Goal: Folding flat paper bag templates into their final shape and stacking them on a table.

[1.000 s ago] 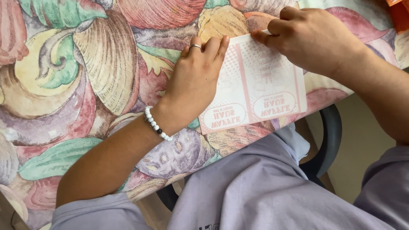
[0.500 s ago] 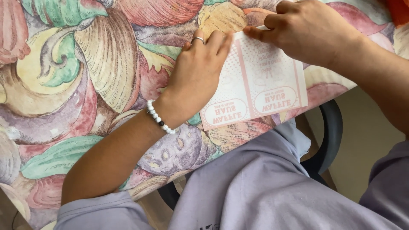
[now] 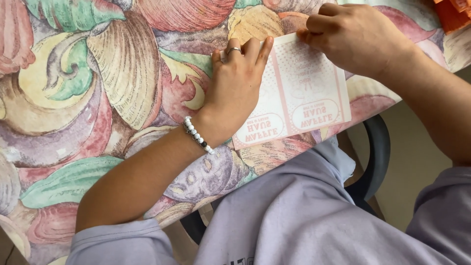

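Lying flat at the counter's (image 3: 98, 98) near edge, toward its right corner: pink-and-white paper (image 3: 306, 98). Pressing it down with the left hand (image 3: 235, 83), palm flat, fingers released, not grasping. Pinching the paper's far edge with the right hand (image 3: 353, 37), fingers clenched on it. Wearing a bead bracelet (image 3: 197, 135) and ring (image 3: 233, 49).

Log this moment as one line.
left hand: flat on paper sheet | right hand: pinching its top edge | surface: patterned tablecloth

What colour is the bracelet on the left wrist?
White beads with a dark one, in the head view: bracelet.
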